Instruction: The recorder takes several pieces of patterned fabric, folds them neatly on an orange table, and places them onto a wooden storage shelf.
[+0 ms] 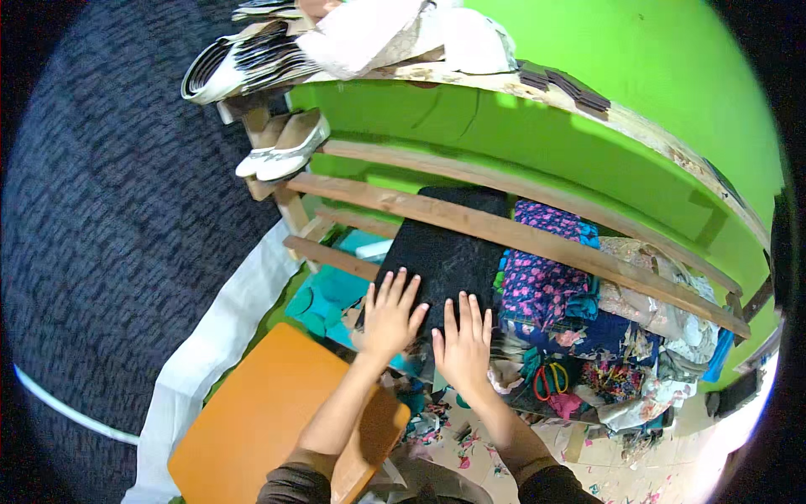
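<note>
Black cloth [453, 262], left hand [388, 323], right hand [463, 346] atop

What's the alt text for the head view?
The left hand and right hand lie palm-down on black cloth, partly beneath wooden slats. Floral fabric and red-and-yellow-handled scissors lie to the right; pale shoes sit at upper left.

- The black cloth [449, 262] was of one dark colour, with a dull surface.
- It was laid flat and smooth, in a long shape with nearly straight sides.
- It lay in the lower part of the wooden rack [291, 210], closer to the rack's left end than to its right.
- The front rail [378, 198] crossed above its far part.
</note>
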A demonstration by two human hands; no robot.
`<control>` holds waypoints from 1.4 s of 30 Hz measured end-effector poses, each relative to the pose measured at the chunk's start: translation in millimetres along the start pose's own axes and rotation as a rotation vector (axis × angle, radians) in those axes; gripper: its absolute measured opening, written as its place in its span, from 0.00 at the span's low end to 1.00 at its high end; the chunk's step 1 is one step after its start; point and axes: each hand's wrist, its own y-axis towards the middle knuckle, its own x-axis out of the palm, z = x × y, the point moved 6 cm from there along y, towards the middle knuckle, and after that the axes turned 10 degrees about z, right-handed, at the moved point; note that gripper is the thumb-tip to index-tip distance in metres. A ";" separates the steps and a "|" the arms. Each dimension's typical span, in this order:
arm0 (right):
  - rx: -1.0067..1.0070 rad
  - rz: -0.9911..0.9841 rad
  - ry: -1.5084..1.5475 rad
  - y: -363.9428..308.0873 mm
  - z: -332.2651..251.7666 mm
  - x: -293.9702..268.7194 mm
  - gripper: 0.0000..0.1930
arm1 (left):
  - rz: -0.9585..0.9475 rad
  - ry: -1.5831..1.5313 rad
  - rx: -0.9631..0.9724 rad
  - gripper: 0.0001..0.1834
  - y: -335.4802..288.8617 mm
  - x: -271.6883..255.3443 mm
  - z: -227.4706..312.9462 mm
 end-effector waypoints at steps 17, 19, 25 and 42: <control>-0.138 -0.374 0.099 -210.3 -138.6 16.3 0.27 | -0.165 0.443 -0.508 0.26 -304.6 -123.2 -8.0; -0.180 -0.389 0.205 -238.9 -157.7 4.7 0.27 | -0.178 0.416 -0.603 0.26 -336.1 -140.2 2.5; -0.407 -0.520 0.370 -323.4 -198.9 -12.5 0.26 | -0.109 0.557 -0.790 0.25 -428.2 -195.4 42.3; -1.396 -1.112 0.739 -535.4 -251.0 -143.3 0.31 | -0.098 0.919 -1.579 0.31 -647.8 -293.7 270.1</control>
